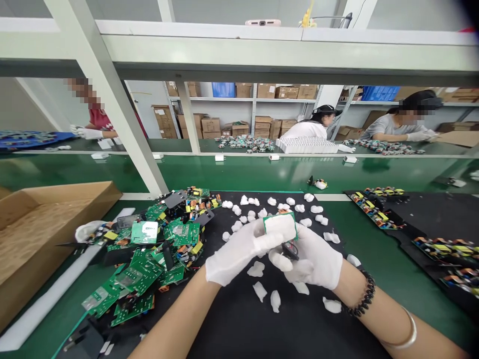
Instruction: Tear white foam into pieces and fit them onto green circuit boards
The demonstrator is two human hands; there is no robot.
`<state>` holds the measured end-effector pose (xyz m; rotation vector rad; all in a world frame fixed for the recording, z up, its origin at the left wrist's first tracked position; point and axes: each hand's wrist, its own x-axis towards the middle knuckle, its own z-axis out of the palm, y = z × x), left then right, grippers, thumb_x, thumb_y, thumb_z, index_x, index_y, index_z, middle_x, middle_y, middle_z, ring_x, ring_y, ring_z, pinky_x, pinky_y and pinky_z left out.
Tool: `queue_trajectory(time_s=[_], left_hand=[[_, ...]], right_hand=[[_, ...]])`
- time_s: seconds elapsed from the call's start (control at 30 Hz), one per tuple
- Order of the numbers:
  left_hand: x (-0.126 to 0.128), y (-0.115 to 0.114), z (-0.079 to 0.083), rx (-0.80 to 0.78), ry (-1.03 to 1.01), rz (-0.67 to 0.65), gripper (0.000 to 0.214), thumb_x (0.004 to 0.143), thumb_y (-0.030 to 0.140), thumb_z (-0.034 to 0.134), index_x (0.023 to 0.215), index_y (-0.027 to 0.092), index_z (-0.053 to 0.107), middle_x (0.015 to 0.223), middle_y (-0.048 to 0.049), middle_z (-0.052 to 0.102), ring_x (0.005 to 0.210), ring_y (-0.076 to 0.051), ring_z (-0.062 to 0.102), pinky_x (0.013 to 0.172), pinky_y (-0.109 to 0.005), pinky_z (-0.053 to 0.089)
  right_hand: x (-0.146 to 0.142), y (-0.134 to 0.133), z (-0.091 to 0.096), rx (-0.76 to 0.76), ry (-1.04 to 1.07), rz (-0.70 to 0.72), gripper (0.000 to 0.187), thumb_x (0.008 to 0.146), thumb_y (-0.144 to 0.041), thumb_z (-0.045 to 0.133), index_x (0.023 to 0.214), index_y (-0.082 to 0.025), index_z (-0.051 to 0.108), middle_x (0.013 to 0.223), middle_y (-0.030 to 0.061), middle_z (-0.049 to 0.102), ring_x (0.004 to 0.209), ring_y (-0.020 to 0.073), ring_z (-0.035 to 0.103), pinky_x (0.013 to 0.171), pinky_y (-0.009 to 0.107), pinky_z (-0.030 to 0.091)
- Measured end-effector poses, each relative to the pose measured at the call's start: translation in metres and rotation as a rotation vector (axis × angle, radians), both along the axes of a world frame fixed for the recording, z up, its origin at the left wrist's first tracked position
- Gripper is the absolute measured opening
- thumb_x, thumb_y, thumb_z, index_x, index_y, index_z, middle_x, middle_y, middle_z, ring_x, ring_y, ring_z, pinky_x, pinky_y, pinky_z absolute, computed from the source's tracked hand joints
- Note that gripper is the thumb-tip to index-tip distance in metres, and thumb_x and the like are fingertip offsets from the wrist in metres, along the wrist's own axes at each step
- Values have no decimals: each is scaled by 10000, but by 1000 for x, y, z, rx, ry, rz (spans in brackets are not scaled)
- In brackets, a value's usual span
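My left hand (243,247) and my right hand (314,257), both in white gloves, are closed around one green circuit board (280,227). A white layer covers most of the board's upper face, and dark wires or parts hang below it by my right fingers. Small white lumps (256,269) of a putty-like material lie on the black mat (239,329) around and beyond my hands. Left of my left hand is a heap of green circuit boards (179,232) with yellow and orange components. What my right fingertips press underneath is partly hidden.
An open cardboard box (56,199) stands at the left edge. Rows of circuit boards (377,212) lie on a black mat at right. A green conveyor belt (239,172) runs across, carrying white blocks (219,157). Three co-workers sit or stand beyond the metal frame (112,94).
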<state>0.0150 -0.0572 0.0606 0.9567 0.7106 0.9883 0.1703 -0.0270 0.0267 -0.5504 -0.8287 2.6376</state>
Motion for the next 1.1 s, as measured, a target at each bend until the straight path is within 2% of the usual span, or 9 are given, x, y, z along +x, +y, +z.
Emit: queue_trajectory(time_s=[0.07, 0.17, 0.23, 0.33, 0.47, 0.57, 0.83, 0.97, 1.1], left_hand=[[2, 0, -2, 68, 106, 4, 391, 726, 237, 662, 1111, 182, 621, 869, -43, 676, 557, -118, 591, 670, -271, 483], [0, 2, -7, 163, 207, 40, 546, 790, 290, 589, 1312, 272, 430, 1061, -36, 629, 523, -71, 563, 599, -240, 479], [-3, 2, -8, 186, 231, 23, 532, 838, 325, 511, 1351, 282, 378, 1011, -31, 638, 532, -80, 567, 564, -229, 464], [-7, 2, -6, 204, 239, -17, 491, 865, 324, 440, 1351, 269, 394, 880, -23, 651, 587, -115, 587, 572, -237, 460], [-3, 2, -7, 283, 269, 28, 476, 840, 248, 477, 1316, 240, 453, 1161, -55, 589, 975, -189, 570, 853, -290, 447], [2, 2, -13, 337, 289, 90, 435, 887, 262, 400, 1320, 240, 441, 1253, -42, 541, 1123, -191, 495, 958, -299, 386], [7, 1, -24, 487, 392, 239, 348, 914, 280, 377, 1221, 249, 538, 1283, 1, 527, 1170, -158, 459, 995, -247, 344], [7, 0, -22, 433, 329, 224, 345, 914, 310, 380, 1209, 242, 546, 1229, -9, 572, 1137, -160, 493, 988, -256, 358], [10, 0, -21, 398, 311, 286, 304, 901, 288, 409, 1126, 241, 608, 1162, -4, 608, 1079, -157, 529, 958, -251, 381]], right_hand=[[0, 2, -1, -27, 7, -23, 398, 869, -427, 303, 703, -139, 522, 574, 59, 623, 262, 48, 377, 299, 150, 238], [-2, 3, -2, -45, -1, -44, 395, 881, -409, 286, 743, -137, 536, 578, 54, 625, 261, 45, 357, 306, 155, 252], [-3, 2, -2, -36, -5, -44, 398, 890, -397, 268, 813, -131, 554, 570, 49, 623, 256, 46, 344, 305, 159, 246], [-5, -2, -3, 19, -12, -45, 500, 902, -468, 201, 936, -122, 561, 544, 53, 624, 247, 67, 360, 300, 172, 243], [-7, -6, -5, 173, -12, -55, 784, 809, -716, 72, 1045, -135, 542, 575, 95, 664, 249, 104, 401, 302, 201, 268], [-9, -4, -8, 226, -15, -84, 840, 781, -748, 41, 1088, -141, 534, 613, 98, 678, 298, 139, 479, 307, 216, 306], [-11, -1, -16, 207, 49, -118, 819, 787, -747, 70, 1094, -153, 543, 616, 62, 658, 385, 186, 571, 311, 241, 374], [-13, -4, -16, 231, 31, -132, 798, 804, -727, 71, 1115, -158, 536, 643, 61, 665, 370, 167, 546, 348, 263, 413], [-17, -6, -13, 194, 35, -116, 773, 816, -712, 77, 1137, -165, 518, 671, 60, 677, 392, 187, 580, 339, 284, 444]])
